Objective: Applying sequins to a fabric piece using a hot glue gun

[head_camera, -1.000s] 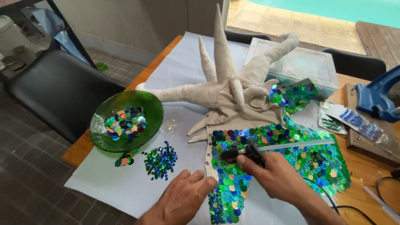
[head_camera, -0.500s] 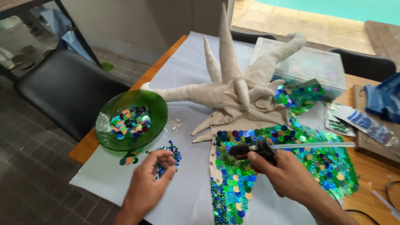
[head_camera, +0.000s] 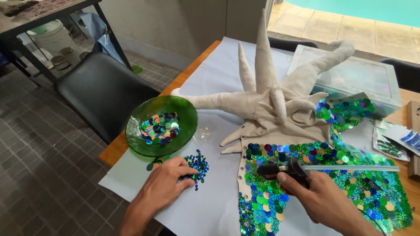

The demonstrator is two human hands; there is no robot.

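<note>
The left hand (head_camera: 168, 185) lies palm down with its fingertips pressed together on a small heap of blue and green sequins (head_camera: 197, 164) on the white paper (head_camera: 218, 78), pinching at them, though whether one is actually caught between the fingers I cannot tell. At about one o'clock from that hand the right hand (head_camera: 321, 199) is clamped around a black glue gun (head_camera: 284, 169), its nozzle pointing toward nine o'clock over the sequinned fabric (head_camera: 350, 175) and a clear glue stick (head_camera: 350, 168) jutting out behind it toward three o'clock. Above the heap, at roughly eleven o'clock, stands a green glass bowl (head_camera: 135, 135) holding more mixed sequins. Beyond the gun, at twelve o'clock, lies the beige stuffed piece (head_camera: 271, 98) with its long spikes (still bare cloth). To do this well, I would lift just one sequin by its edge, keep the hot nozzle clear of fingers, and lay each disc overlapping its neighbour.
</note>
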